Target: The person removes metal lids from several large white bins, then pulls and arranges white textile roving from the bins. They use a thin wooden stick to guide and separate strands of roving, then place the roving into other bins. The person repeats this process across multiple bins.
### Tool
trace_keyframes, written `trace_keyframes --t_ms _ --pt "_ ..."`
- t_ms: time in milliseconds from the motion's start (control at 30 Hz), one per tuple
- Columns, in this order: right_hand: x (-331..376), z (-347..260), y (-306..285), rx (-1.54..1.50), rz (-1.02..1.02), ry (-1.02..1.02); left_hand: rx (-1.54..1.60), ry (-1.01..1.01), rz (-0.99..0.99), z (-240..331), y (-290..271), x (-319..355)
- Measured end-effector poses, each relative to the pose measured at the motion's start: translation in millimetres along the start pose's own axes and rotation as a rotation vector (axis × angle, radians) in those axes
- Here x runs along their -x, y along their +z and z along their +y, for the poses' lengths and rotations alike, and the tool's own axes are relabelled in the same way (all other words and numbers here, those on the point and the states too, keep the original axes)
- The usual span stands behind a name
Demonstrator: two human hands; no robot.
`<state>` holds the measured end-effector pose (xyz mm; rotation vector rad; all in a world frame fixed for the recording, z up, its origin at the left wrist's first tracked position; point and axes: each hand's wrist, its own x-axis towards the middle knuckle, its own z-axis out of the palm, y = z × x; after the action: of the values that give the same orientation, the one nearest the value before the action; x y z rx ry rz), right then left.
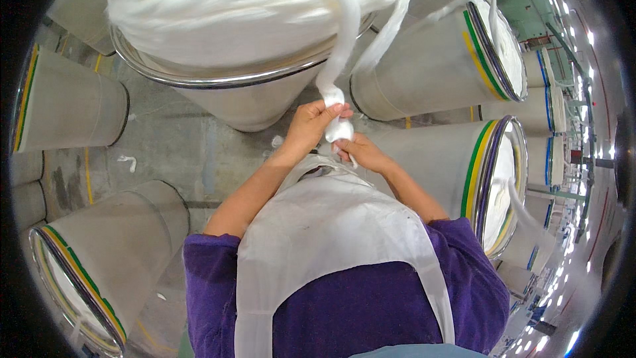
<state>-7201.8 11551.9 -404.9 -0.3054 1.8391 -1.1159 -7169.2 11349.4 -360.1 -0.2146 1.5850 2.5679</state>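
Observation:
A thick, soft white cotton sliver (346,33) hangs over the rim of a large drum-shaped can (232,103) and runs down to my hands. The can is heaped with coiled sliver (218,13). My left hand (310,126) closes round the hanging strand, thumb laid across it. Just below and to the right, my right hand (364,152) pinches the lower end of the same strand. Between the two hands the sliver bunches into a loose fold. Both hands are in front of my white apron (338,205).
Tall cans with green and yellow bands stand around me: one at left (73,99), one at lower left (126,238), and two at right (424,59), (430,152). Bits of white fluff (129,162) lie on the grey floor (172,146). Green machinery (527,10) rises at upper right.

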Motion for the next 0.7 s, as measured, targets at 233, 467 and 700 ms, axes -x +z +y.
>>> trace_keyframes --t_ms 233,467,700 --pt "28 60 -3 0.489 0.103 0.112 0.031 0.060 0.075 12 2 9" --pt "38 69 2 -0.133 -0.018 0.212 0.055 -0.155 -0.013 -7 -1 10" --pt "-27 130 5 1.019 0.113 0.217 -0.189 -0.269 -0.119 -18 1 16"
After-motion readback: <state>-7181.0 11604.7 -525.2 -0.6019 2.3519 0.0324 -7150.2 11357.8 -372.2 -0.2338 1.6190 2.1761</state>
